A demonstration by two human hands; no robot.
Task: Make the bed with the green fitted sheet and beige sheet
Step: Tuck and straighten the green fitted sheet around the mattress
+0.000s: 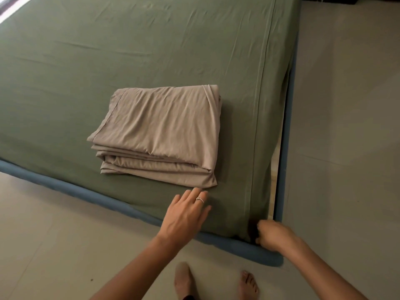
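Fitted sheet point(108, 61) covers the mattress top, reaching the near edge and right edge. Folded sheet point(160, 135) lies on it, toward the near right corner, set in from both edges. Left hand point(186, 215) rests flat on the fitted sheet just in front of the folded sheet, fingertips almost touching its near edge. Right hand point(270, 236) at the near right corner, against the sheet's side. Bed frame point(71, 189) rims near and right edges. Two feet point(216, 282) on floor point(346, 148) before the corner.

green fitted sheet point(151, 50), beige sheet point(160, 128)
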